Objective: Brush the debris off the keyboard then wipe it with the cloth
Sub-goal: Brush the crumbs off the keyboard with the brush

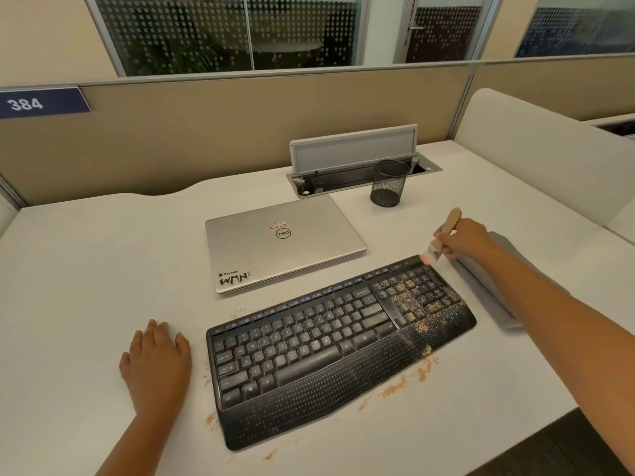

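You sat at a white desk with a black keyboard lying at an angle in front of you, its right end farther from you than its left. Tan debris was scattered over the number pad and the right part of the palm rest, with more crumbs on the desk just in front of the keyboard and beside its left edge.

Your right hand gripped the wooden handle of a small brush, fingers curled round it, with the bristles pointing down at the far right corner of the keyboard. Whether the bristles touched the keys could not be told.

Your left hand rested flat on the desk just left of the keyboard, fingers straight and spread, holding nothing.

A folded grey cloth lay on the desk just right of the keyboard, partly hidden under your right forearm.

Behind the keyboard lay a closed silver laptop. Farther back to its right stood a black mesh pen cup, beside an open cable tray set in the desk.
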{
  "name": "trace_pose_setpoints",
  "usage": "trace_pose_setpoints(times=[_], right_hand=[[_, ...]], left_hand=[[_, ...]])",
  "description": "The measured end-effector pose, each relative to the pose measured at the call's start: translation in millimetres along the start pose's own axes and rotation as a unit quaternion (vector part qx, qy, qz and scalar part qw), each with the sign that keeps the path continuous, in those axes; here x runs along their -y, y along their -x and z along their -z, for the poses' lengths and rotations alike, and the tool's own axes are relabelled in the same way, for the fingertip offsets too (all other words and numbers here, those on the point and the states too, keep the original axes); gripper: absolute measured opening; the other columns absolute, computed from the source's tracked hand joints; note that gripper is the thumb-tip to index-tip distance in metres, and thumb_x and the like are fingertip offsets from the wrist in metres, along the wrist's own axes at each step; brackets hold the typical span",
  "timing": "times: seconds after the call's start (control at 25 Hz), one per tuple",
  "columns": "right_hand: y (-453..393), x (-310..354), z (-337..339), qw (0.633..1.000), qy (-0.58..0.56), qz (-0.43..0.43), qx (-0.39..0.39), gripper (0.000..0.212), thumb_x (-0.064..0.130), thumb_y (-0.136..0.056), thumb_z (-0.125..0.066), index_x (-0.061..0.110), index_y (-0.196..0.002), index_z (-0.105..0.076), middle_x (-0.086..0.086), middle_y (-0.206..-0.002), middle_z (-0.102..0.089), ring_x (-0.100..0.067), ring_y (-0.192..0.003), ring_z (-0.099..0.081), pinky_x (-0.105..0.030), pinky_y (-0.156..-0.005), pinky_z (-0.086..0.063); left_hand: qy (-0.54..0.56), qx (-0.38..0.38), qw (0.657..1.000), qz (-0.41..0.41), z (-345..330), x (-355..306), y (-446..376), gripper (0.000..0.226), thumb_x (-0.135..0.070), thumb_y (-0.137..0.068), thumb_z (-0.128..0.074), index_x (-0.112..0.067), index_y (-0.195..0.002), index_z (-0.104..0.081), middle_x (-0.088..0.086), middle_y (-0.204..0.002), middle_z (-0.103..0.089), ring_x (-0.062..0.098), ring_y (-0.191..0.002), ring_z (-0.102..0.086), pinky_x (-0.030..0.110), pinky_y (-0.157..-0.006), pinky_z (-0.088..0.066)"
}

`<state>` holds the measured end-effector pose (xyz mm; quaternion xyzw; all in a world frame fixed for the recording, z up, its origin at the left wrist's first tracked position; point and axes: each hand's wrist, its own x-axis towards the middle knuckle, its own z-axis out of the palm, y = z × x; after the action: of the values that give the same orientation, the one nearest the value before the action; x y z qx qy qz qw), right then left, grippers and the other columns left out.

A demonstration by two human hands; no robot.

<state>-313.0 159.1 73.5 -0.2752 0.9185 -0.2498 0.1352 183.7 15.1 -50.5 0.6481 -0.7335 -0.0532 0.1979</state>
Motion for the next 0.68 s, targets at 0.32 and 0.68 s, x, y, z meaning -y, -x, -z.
trace_pose_setpoints(times=[0.32,0.68], right_hand=[[18.1,-12.7,15.3,1.000,0.001,0.005,0.004,0.010,0.022,-0.092,-0.058,0.016,-0.095,-0.067,0.002,-0.062,-0.065,-0.009,-0.049,-0.058,-0.019,-0.048,-0.039],[12.9,-8.4,8.2,0.997,0.029,0.038,0.058,0.015,0.018,-0.092,-0.059,0.011,-0.102,-0.067,-0.007,-0.080,-0.067,-0.006,-0.057,-0.059,-0.016,-0.048,-0.047]], left_hand=[[-0.001,-0.003,1.000,-0.004,0.1,-1.6,0.4,0.039,-0.018,-0.094,-0.048,0.005,-0.126,-0.051,0.025,-0.137,-0.047,0.045,-0.129,-0.038,0.059,-0.104,-0.027],[0.001,-0.019,1.000,-0.023,1.6,-1.7,1.5,0.046,-0.025,-0.091,-0.039,0.007,-0.120,-0.053,0.029,-0.130,-0.052,0.049,-0.124,-0.043,0.062,-0.099,-0.032]])
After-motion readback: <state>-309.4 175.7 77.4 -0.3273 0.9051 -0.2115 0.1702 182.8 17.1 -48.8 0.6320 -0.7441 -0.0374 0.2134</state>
